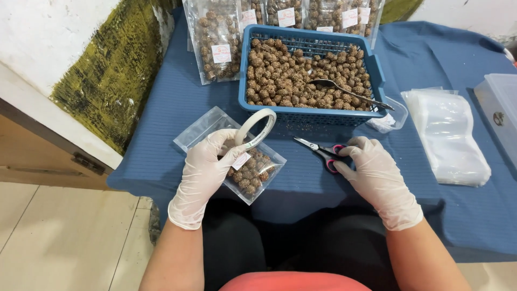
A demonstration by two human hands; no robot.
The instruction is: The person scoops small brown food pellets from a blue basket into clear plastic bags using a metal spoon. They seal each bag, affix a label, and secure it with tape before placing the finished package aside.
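Wall: white and mossy green at the far left, with a wooden cupboard (48,145) below it.
Left hand (207,172): gloved, fingers curled and pinching a roll of tape (256,127) at its lower edge; the roll stands upright over the bag, likely so a strip can be pulled free.
Small bag (247,171): clear, filled with brown sesame-coated balls, lying flat on the blue tablecloth (161,108) under the left fingertips, which press on its top edge beside a small white label.
Filled bags (218,43): propped in a row against the wall behind the basket, seemingly set out of the way.
Basket (312,116): blue plastic, heaped with the same balls, a metal spoon (344,91) resting in it, within easy reach.
Scissors (319,149): lying on the cloth, blades pointing left.
Right hand (374,170): gloved, fingers closed around the pink scissor handles.
Empty bags (449,134): a stack of clear ones at the right, next to a clear box (498,108).
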